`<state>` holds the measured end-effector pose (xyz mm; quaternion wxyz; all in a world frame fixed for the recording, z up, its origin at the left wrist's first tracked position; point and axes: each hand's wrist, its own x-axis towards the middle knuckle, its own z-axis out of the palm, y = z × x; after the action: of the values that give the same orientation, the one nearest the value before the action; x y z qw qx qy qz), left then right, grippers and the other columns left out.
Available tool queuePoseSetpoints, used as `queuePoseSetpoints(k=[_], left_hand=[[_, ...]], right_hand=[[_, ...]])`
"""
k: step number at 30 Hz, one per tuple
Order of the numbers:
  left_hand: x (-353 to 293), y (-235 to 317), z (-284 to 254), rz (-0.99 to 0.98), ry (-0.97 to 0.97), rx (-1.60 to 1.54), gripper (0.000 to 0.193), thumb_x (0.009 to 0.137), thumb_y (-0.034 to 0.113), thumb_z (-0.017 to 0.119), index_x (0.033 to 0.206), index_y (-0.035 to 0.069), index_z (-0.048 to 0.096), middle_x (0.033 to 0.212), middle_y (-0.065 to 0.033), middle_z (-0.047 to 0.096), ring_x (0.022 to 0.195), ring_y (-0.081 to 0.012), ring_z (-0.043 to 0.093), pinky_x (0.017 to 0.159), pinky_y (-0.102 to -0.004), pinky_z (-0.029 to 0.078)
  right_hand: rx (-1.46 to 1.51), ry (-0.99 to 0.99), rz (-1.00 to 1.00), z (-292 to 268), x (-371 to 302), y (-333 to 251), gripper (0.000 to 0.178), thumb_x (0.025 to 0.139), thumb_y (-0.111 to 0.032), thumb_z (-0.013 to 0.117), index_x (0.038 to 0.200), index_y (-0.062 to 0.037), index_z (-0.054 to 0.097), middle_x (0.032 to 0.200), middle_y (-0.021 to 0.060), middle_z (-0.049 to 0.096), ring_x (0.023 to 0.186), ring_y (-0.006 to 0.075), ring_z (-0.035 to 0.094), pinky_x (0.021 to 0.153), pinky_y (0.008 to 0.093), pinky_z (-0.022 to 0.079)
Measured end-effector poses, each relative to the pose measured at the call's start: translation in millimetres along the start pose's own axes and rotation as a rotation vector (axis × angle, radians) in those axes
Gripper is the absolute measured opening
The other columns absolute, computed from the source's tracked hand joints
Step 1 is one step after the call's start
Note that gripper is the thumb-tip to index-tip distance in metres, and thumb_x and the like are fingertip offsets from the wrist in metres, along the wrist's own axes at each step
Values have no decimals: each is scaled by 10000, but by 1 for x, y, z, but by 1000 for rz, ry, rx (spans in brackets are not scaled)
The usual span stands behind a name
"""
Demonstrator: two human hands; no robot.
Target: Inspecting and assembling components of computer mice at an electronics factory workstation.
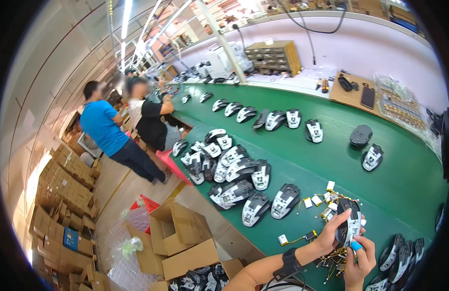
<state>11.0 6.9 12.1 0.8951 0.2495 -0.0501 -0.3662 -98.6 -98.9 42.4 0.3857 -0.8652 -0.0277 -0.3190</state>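
My left hand (329, 236) grips a black and white computer mouse (352, 224) with its inner parts exposed, tilted up over the bench. At the mouse's lower end, the fingers of my right hand (361, 262) are pinched together, one wearing a blue finger cover (355, 245). Whatever sits between those fingertips is too small to make out. Below and behind my hands lies a loose heap of small silvery battery packs with thin wires, one battery (283, 239) lying apart to the left.
Open mice (285, 201) are piled on the green bench (311, 167) to the left, more (401, 257) at the right. A row of mice runs along the far strip. Cardboard boxes (181, 228) stand lower left. Two people (105, 126) stand farther off. A tray (403, 109) of small parts lies far right.
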Motion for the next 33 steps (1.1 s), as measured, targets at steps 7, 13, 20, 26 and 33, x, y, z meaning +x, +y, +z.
queuePoseSetpoints(k=[7,13,20,26,33], left_hand=[[-1,5,7,-102,-29,-109,508,974,436,410,1251,15,477,1146,-150,598,980,-269,636,843,-386,533],[-5,15,17,-43,36,-47,515,957,432,445,1213,-8,516,1019,-156,642,926,-238,655,824,-361,537],[-3,14,12,-83,50,-4,504,973,389,413,1206,-47,508,1082,-164,627,947,-263,648,847,-378,535],[-5,10,5,-151,6,3,505,960,392,409,1304,22,429,1195,-182,573,1047,-309,610,901,-423,505],[-6,7,0,-111,-18,55,493,954,306,475,1350,33,366,1163,-167,583,994,-245,618,871,-375,510]], right_hand=[[-25,83,-139,2,3,1,214,657,91,678,847,10,621,962,141,635,847,313,613,747,383,503],[30,133,-142,2,8,4,213,647,42,718,841,-8,646,931,137,635,793,286,625,669,349,515],[-40,35,-85,1,0,14,139,698,-36,727,828,-34,675,820,102,625,660,217,599,578,314,480],[-6,145,-98,-4,11,-5,177,699,-40,792,813,-26,657,822,121,627,666,263,610,567,332,495],[187,25,149,-9,11,-7,221,664,-50,818,808,-13,654,795,121,639,681,256,629,594,323,498]])
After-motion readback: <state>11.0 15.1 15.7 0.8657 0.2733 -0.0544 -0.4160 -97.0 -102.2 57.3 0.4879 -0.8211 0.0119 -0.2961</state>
